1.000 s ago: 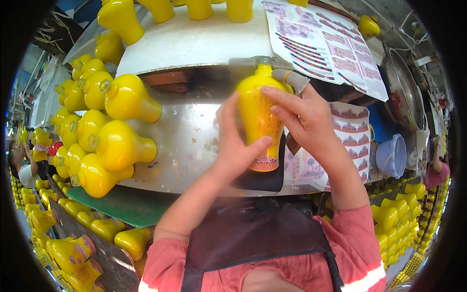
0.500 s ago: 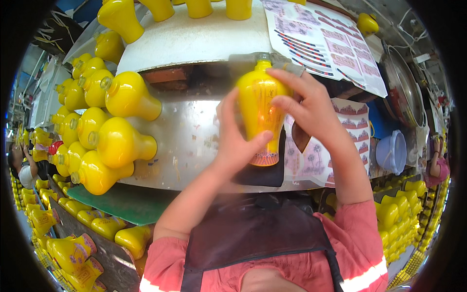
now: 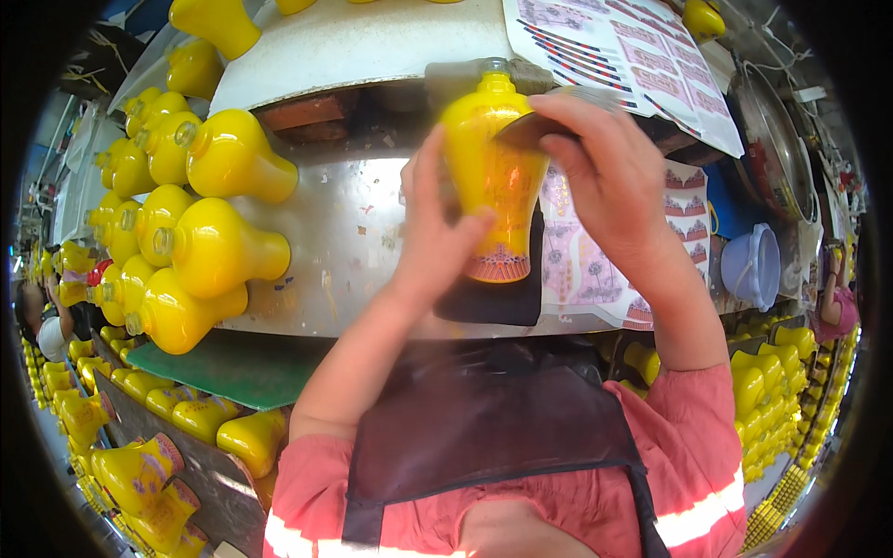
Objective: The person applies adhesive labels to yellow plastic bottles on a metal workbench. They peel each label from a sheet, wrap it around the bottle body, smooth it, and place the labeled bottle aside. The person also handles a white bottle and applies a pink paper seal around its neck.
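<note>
A yellow glass bottle (image 3: 493, 177) with a clear neck lies in front of me, neck pointing away. Its front carries faint printing, and a pink-and-blue patterned band rings its base. My left hand (image 3: 430, 228) is closed round the bottle's left side, the thumb near the lower part. In my right hand (image 3: 609, 172) a thin dark flat scraper (image 3: 523, 132) is pinched between thumb and fingers, its edge against or just over the bottle's upper right shoulder. Beneath the bottle is a black cloth or pad (image 3: 493, 305) on the metal tabletop (image 3: 349, 270).
Several plain yellow bottles (image 3: 228, 153) lie stacked on the left. Printed decal sheets (image 3: 595, 260) lie right of the bottle, with another printed sheet (image 3: 651, 74) farther back. A lilac bucket (image 3: 750, 268) stands at the right. More bottles fill racks on both sides.
My right hand has turned, bringing the dark scraper up from beside the bottle onto its shoulder. My left hand still holds the bottle. The whole view has shifted slightly.
</note>
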Available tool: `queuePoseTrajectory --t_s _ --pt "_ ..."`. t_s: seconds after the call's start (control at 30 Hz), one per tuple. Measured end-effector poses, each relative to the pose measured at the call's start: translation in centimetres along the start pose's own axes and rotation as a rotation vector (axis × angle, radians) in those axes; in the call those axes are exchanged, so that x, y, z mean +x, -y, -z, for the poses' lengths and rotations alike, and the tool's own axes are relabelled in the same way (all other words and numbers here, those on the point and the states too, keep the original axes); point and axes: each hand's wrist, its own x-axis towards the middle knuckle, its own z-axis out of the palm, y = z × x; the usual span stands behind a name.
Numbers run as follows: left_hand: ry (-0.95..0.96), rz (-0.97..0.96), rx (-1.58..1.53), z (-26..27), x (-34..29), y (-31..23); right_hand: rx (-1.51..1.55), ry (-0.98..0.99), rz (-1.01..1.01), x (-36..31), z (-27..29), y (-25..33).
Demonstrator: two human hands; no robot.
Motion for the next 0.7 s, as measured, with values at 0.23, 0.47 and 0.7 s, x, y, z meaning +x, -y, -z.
queuePoseTrajectory --t_s 0.23,0.47,0.7 --pt "0.069 -0.126 0.074 0.7 -0.9 0.7 0.207 0.089 0.396 -5.1 0.0 3.2" --pt "0.061 -0.071 -0.112 0.5 -1.2 0.8 0.643 0.152 -0.722 -6.7 0.3 1.5" --pt "0.033 -0.054 -0.022 -0.2 -1.5 0.2 0.787 0.272 -0.83 -7.4 -4.0 0.7"
